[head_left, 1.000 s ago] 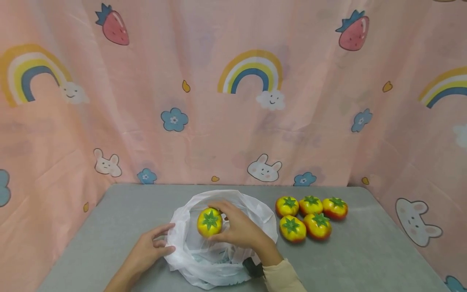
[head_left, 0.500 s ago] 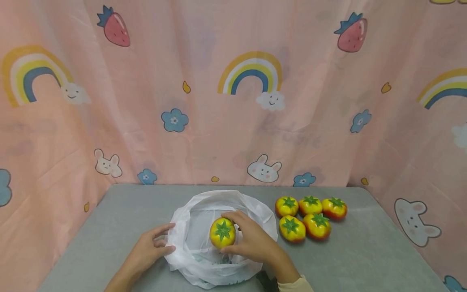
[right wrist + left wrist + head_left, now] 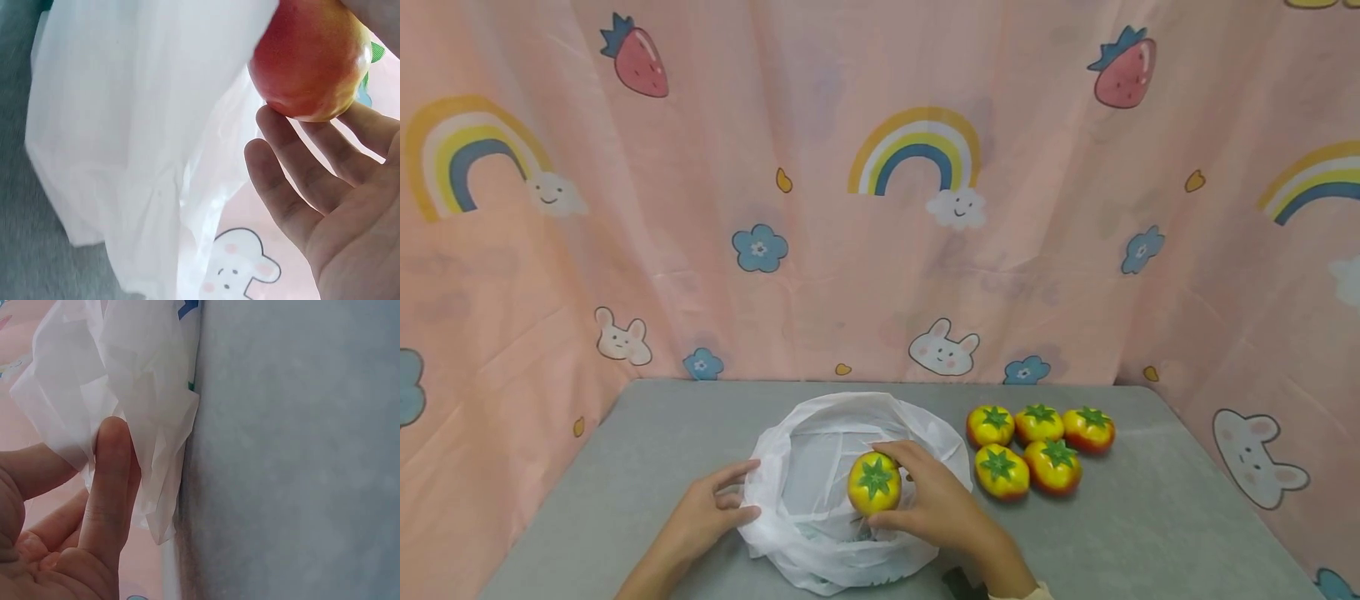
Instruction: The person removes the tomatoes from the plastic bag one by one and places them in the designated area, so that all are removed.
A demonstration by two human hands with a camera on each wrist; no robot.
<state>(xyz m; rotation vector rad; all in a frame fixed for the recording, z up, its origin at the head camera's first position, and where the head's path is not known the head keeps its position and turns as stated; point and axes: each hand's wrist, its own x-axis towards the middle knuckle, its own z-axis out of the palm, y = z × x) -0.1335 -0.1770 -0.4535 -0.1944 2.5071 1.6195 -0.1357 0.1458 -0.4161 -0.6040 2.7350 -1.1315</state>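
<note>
A white plastic bag (image 3: 767, 483) stands on the grey table with its mouth spread wide upward. My left hand (image 3: 703, 507) is at its left rim; in the left wrist view the thin plastic (image 3: 147, 419) passes between thumb and fingers, which pinch it. Over the bag's mouth, right of its middle, my right hand (image 3: 936, 500) grips a yellow-and-red persimmon (image 3: 874, 483), its green star-shaped calyx facing up. The right wrist view shows the fruit's reddish underside (image 3: 309, 62) with fingertips against it, beside the bag's wall (image 3: 131, 137).
To the right of the bag, several more persimmons (image 3: 1002, 472) sit in two close rows on the table (image 3: 1150, 533). A pink curtain (image 3: 850, 275) with printed rainbows and rabbits hangs behind the table and along both sides.
My right hand has moved right and slightly toward me with the persimmon, staying over the bag's mouth. The left hand keeps its place at the rim.
</note>
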